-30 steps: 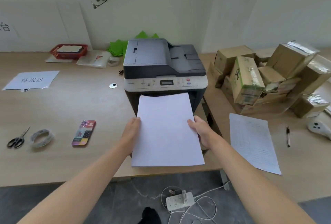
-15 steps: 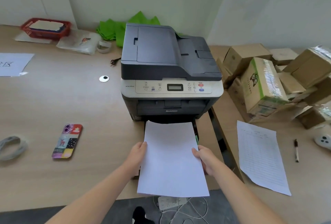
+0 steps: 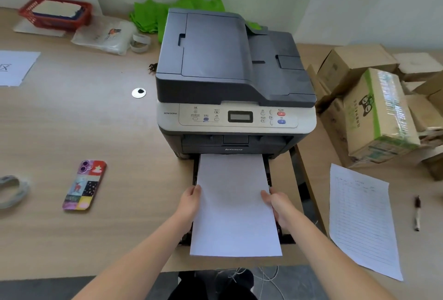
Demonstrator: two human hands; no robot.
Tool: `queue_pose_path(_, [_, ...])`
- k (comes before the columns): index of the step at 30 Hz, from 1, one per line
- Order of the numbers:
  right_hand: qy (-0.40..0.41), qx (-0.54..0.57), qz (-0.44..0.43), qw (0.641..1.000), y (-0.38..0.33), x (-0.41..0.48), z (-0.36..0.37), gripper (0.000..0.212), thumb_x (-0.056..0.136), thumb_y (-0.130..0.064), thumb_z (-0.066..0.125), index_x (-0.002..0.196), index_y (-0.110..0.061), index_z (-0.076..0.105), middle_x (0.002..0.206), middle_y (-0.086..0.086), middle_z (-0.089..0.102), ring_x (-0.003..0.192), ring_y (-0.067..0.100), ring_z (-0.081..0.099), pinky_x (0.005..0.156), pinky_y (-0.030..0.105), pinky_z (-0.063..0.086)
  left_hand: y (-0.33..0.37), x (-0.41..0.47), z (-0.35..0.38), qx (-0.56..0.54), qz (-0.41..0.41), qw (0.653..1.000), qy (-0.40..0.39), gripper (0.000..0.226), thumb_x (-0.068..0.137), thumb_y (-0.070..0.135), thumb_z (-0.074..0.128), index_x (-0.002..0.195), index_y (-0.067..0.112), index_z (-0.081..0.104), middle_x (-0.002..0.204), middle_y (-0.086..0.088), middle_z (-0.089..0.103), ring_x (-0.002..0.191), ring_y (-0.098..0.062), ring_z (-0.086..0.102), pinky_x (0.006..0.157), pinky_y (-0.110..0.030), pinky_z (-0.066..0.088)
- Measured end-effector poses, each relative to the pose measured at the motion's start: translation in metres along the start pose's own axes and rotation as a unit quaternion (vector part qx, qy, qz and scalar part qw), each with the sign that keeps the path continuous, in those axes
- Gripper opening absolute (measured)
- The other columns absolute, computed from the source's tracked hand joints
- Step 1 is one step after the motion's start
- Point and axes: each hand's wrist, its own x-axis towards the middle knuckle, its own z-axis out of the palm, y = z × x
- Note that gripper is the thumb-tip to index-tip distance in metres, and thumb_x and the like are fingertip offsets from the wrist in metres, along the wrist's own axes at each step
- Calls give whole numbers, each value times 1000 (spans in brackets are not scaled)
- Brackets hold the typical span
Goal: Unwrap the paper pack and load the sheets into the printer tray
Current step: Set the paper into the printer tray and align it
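Left hand point(image 3: 190, 200) and right hand point(image 3: 275, 200) clamp the sheets point(image 3: 233, 206) at mid-edges over the printer tray point(image 3: 286, 235); light, floppy, likely slippery.

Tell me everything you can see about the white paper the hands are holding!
The white paper is a plain, blank stack of sheets, long and rectangular, lying nearly flat. Its far end reaches the printer, at the slot below the front panel, over the pulled-out black tray. Its near end sticks out past the tray toward the table edge. The left hand grips its left edge and the right hand its right edge. How many sheets cannot be told.
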Motion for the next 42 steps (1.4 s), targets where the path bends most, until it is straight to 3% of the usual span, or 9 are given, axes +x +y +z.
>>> queue_pose_path(4, [1, 25, -8, 1000, -13, 11, 3, 44, 98, -22, 53, 141, -16, 42, 126, 13, 61, 111, 33, 61, 93, 48, 53, 13, 7, 10, -19, 18, 999, 33, 15, 104, 27, 34, 102, 25, 48, 84, 16, 47, 73, 1, 43, 73, -24, 36])
queue_pose_path(12, [27, 27, -47, 998, -21, 47, 11, 42, 94, -29, 59, 132, -13, 53, 133, 7, 58, 124, 34, 54, 108, 52, 41, 24, 26, 28, -5, 53, 992, 111, 38, 104, 28, 34, 134, 12, 50, 116, 1, 53, 121, -28, 50, 88, -25, 31])
queue_pose_path(15, [42, 12, -94, 995, -23, 42, 12, 35, 95, -31, 57, 126, -14, 56, 129, 9, 59, 116, 29, 55, 99, 44, 45, 29, 27, 31, 15, 67, 990, 123, 43, 104, 29, 33, 141, 10, 43, 141, -8, 50, 132, -29, 45, 97, -27, 33])
queue_pose_path(21, [62, -139, -273, 950, -18, 26, 9, 41, 96, -17, 56, 136, -12, 48, 122, 1, 53, 114, 23, 59, 90, 29, 48, 34, 21, 19, 105, 216, 957, 161, 35, 100, 15, 42, 134, 9, 44, 112, -5, 49, 89, -14, 54, 79, -19, 46])
queue_pose_path(25, [84, -301, -347, 885, -12, 34, 0, 60, 90, -21, 65, 144, -11, 41, 143, 7, 38, 133, 24, 36, 113, 38, 36, 12, 22, -2, 255, 203, 935, 139, 64, 88, 32, 65, 141, 9, 37, 133, -12, 35, 126, -32, 36, 107, -38, 32])
queue_pose_path(28, [74, -402, -303, 861, -4, 33, -4, 102, 75, -52, 73, 153, -19, 18, 154, 5, 16, 143, 28, 14, 119, 44, 22, -8, 18, -9, 365, 130, 921, 27, 127, 63, 60, 78, 153, 13, 2, 153, -15, 8, 142, -34, 10, 118, -44, 17])
queue_pose_path(31, [48, -448, -247, 858, 13, 28, -11, 133, 58, -65, 77, 154, -26, -5, 158, 4, 1, 147, 31, 6, 120, 48, 15, -22, 13, -16, 441, 93, 891, -52, 154, 48, 70, 78, 149, 16, -24, 159, -15, -7, 148, -33, -5, 121, -45, 10])
queue_pose_path(35, [-20, -458, -186, 869, 30, 23, -15, 148, 51, -60, 84, 148, -35, -26, 159, 6, 1, 148, 34, 9, 118, 55, 20, -23, 12, -14, 500, 89, 860, -48, 160, 46, 73, 78, 147, 7, -28, 159, -16, -3, 148, -33, 0, 120, -43, 11])
queue_pose_path(42, [40, -469, -199, 859, 28, 18, 2, 145, 55, -41, 90, 151, -29, -19, 149, 8, 17, 140, 31, 22, 107, 50, 38, -20, 12, -5, 526, 114, 843, 22, 149, 53, 69, 77, 150, 4, -16, 154, -15, 19, 141, -33, 23, 116, -40, 24])
